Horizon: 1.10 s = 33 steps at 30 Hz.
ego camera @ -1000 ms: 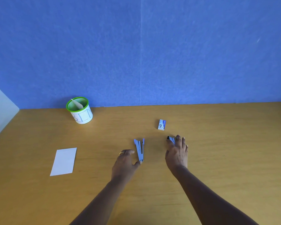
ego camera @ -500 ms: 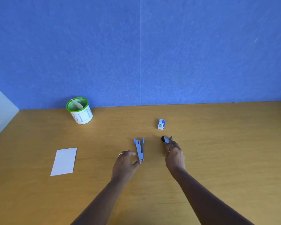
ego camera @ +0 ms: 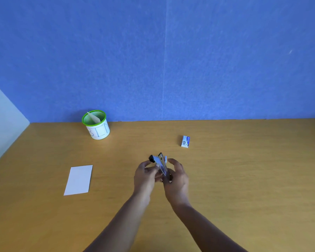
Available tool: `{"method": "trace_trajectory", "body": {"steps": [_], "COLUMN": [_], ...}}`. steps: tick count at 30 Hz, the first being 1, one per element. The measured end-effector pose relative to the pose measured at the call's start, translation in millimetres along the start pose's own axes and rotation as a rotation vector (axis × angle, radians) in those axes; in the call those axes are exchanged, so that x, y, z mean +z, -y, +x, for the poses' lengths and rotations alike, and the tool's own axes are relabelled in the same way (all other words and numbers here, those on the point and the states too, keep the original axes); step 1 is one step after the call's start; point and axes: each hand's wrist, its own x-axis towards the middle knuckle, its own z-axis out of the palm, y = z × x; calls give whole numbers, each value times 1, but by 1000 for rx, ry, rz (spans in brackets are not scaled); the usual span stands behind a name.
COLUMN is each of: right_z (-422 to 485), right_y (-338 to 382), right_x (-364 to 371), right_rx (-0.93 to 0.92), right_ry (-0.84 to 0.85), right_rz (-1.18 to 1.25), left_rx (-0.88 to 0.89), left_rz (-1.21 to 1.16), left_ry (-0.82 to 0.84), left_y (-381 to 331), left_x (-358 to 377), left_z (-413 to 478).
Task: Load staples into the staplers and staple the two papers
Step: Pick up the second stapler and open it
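Observation:
Two small blue-and-silver staplers (ego camera: 161,163) with black ends are held together above the wooden table (ego camera: 244,179), a little in front of me. My left hand (ego camera: 145,177) grips them from the left and my right hand (ego camera: 176,179) from the right, its upper fingers partly spread. Motion blur hides which hand holds which stapler. A small white-and-blue staple box (ego camera: 185,141) lies on the table behind and to the right of my hands. A white sheet of paper (ego camera: 79,179) lies flat to the left.
A white cup with a green rim (ego camera: 97,126), a slip of paper sticking out of it, stands at the back left by the blue wall. A pale panel (ego camera: 2,128) borders the table's left edge.
Both staplers have come off the table. My hands have moved together at the centre, lifting the staplers and bringing them side by side.

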Motion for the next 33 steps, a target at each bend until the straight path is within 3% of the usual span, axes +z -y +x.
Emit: {"method": "trace_trajectory", "body": {"steps": [4, 10, 14, 17, 26, 33], "right_z": [-8, -8, 5, 14, 12, 8], "right_y": [13, 25, 34, 42, 56, 62], "right_x": [6, 9, 7, 8, 21, 28], "right_rx": [-96, -65, -10, 37, 53, 96], "right_ry": [16, 68, 33, 100, 169, 167], "right_rz": [43, 112, 76, 19, 38, -9], "left_rx": [28, 1, 58, 90, 63, 62], "left_rz": [-143, -241, -186, -165, -173, -48], "left_ry": [-17, 12, 59, 81, 35, 5], "left_y": [-3, -9, -9, -10, -18, -17], "left_x": [-8, -16, -20, -21, -31, -38], "left_z": [-3, -6, -10, -15, -20, -15]}}
